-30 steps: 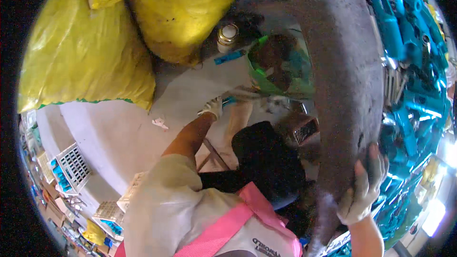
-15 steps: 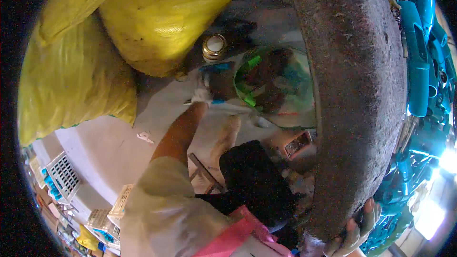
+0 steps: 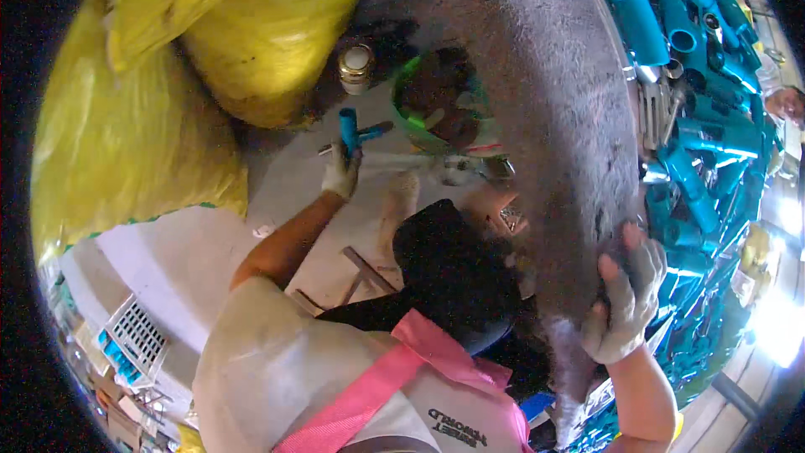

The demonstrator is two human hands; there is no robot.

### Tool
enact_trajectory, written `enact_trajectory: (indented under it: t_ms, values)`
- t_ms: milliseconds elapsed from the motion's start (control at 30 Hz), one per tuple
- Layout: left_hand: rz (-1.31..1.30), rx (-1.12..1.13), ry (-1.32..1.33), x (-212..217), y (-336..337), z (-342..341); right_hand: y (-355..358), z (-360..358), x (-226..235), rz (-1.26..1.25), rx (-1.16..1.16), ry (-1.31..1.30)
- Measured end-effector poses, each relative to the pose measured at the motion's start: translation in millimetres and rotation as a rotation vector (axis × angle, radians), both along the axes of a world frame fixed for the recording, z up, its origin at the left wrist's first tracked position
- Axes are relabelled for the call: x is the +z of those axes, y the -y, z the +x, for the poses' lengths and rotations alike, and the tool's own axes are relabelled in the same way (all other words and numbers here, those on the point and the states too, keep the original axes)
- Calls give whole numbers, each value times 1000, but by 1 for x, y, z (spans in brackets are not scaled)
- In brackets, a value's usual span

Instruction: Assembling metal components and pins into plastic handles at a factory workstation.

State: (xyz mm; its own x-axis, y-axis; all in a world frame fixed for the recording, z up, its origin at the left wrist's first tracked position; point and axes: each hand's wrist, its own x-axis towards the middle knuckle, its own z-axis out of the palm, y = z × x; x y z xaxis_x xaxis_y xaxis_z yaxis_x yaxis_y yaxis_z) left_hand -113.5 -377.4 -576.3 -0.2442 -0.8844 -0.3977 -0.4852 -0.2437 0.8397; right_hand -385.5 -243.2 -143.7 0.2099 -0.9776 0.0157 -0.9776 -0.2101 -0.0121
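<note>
My left hand (image 3: 340, 173), in a pale glove, is closed round a blue pipe fitting (image 3: 350, 132). The fitting has an upright tube and a branch pointing to the right. A thin metal piece (image 3: 325, 150) sticks out at the left of the same hand; I cannot tell whether it is part of the fitting. My right hand (image 3: 627, 298), gloved with bare fingertips, lies on the thick grey rough edge (image 3: 570, 134) with its fingers apart. Right of it is a heap of blue tubes and fittings (image 3: 696, 176).
Large yellow sacks (image 3: 277, 42) stand at the upper left. A gold-and-white round container (image 3: 355, 67) and a green-rimmed basin (image 3: 411, 109) are on the floor ahead. A white crate (image 3: 138, 331) stands at lower left. At the far right edge another person (image 3: 786, 105) is partly visible.
My left hand, blurred before, now holds the blue fitting more upright. My right hand has moved up along the grey edge. The whole view has shifted, bringing more of the blue heap in.
</note>
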Motion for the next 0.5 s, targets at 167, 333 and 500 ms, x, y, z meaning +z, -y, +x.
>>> enact_trajectory:
  t_ms: [167, 333, 500]
  values:
    - [-289, 15, -731, 218, -64, 3, -2, 40, 8, -165, -10, 22]
    - [-536, -612, -844, 315, -75, -21, 7, 103, 24, 259, -363, 1154]
    - [-80, -559, -714, 259, -73, -4, -21, -23, 72, -264, -611, 490]
